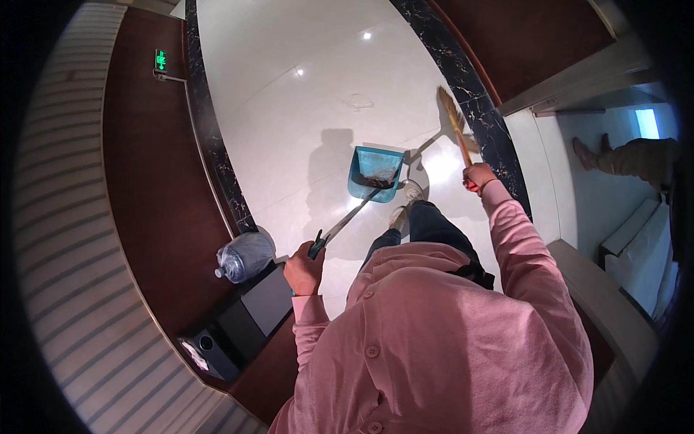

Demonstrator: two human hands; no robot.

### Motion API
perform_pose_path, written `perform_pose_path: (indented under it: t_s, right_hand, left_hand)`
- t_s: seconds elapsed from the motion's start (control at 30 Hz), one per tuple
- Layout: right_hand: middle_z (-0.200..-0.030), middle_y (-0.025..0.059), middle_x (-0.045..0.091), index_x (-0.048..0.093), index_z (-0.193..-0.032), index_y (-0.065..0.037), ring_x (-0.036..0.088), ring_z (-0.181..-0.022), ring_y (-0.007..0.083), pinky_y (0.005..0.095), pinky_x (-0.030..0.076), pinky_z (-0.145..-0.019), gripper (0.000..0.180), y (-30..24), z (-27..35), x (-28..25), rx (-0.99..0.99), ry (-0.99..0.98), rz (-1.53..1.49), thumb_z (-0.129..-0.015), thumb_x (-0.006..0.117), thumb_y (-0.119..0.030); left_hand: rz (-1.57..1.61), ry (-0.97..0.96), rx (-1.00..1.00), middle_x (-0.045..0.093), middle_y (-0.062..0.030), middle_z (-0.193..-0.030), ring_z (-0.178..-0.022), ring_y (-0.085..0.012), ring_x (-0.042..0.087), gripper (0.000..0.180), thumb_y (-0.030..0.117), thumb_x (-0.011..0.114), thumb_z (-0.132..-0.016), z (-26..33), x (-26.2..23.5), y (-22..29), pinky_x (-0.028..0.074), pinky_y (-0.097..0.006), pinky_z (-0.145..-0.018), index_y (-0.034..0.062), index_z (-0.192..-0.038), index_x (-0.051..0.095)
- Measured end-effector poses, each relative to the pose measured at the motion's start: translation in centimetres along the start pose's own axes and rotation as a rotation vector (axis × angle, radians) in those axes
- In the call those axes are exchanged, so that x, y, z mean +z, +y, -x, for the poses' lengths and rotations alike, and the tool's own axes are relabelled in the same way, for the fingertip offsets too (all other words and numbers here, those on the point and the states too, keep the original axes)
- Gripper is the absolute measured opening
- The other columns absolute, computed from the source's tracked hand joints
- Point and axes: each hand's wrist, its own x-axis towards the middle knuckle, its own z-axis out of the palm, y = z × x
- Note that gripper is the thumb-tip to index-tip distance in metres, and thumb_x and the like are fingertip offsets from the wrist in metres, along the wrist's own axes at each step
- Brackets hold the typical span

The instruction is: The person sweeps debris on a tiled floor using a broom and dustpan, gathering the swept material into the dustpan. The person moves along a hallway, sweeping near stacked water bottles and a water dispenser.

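Note:
My left hand (303,270) is closed round the handle of a long-handled teal dustpan (353,179). The pan rests on the pale tiled floor just ahead of my shoes, with dark debris (379,181) inside it. Out to the right, my right hand (478,176) grips the reddish handle of a broom (458,126). Its straw-coloured bristles spread beside the dark marbled border at the right wall, apart from the dustpan.
A large water bottle in clear plastic (248,256) lies by the left wall, next to a dark box-shaped unit (230,338). A green lit sign (160,61) hangs on the brown left wall. Through a doorway on the right, another person's leg (636,160) shows.

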Motion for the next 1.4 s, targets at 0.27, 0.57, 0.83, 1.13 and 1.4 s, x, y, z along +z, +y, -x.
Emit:
perform_pose_path:
  t_s: [0.27,0.57,0.83,1.13,1.4]
  right_hand:
    - [-0.06,0.0098,0.054,0.052,-0.076,0.005,0.05,-0.044,0.0154,0.0247,0.042,-0.038,0.01,-3.0,4.1,7.1,0.161,-0.27,-0.515,-0.067,0.054,0.002]
    - [-0.077,0.0098,0.055,0.052,-0.091,0.006,0.048,-0.048,0.0122,0.0195,0.04,-0.038,0.023,-4.7,9.2,4.7,0.169,-0.4,-0.873,-0.068,0.051,0.005]
    - [-0.086,0.0127,0.055,0.049,-0.1,0.006,0.047,-0.048,0.0114,0.0217,0.042,-0.038,0.035,-1.1,12.8,3.4,0.193,-0.231,-0.916,-0.066,0.048,0.008]
    - [-0.067,0.0095,0.051,0.048,-0.081,0.007,0.047,-0.043,0.0141,0.0217,0.041,-0.038,0.013,8.2,17.6,3.1,0.311,0.054,-1.379,-0.07,0.052,0.004]
    - [-0.071,0.0094,0.05,0.046,-0.088,0.011,0.048,-0.046,0.0118,0.0178,0.043,-0.039,0.019,16.6,24.1,3.5,0.305,0.247,-1.835,-0.069,0.049,0.005]
  left_hand:
    - [-0.004,0.031,-0.017,0.064,-0.0111,-0.072,-0.066,-0.0317,0.062,0.028,0.035,0.069,-0.068,0.8,-0.3,-0.9,0.049,-0.04,-0.057,0.0165,-0.088,0.066]
    - [-0.08,0.027,0.029,0.064,-0.0107,-0.072,-0.067,-0.0315,0.062,0.027,0.034,0.069,-0.068,0.3,-0.2,-0.3,0.049,-0.04,-0.058,0.0169,-0.089,0.066]
    - [-0.124,0.02,0.143,0.064,-0.0114,-0.072,-0.066,-0.0325,0.062,0.027,0.034,0.069,-0.067,-0.7,-0.8,-0.6,0.049,-0.041,-0.058,0.0172,-0.088,0.066]
    - [-0.17,0.0,0.553,0.064,-0.011,-0.071,-0.064,-0.0312,0.062,0.028,0.031,0.071,-0.067,-3.3,0.7,1.8,0.049,-0.041,-0.055,0.0157,-0.089,0.065]
    - [-0.203,-0.071,0.862,0.063,-0.0107,-0.069,-0.062,-0.0321,0.061,0.022,0.03,0.07,-0.067,-6.3,2.3,7.9,0.048,-0.04,-0.055,0.0163,-0.083,0.064]
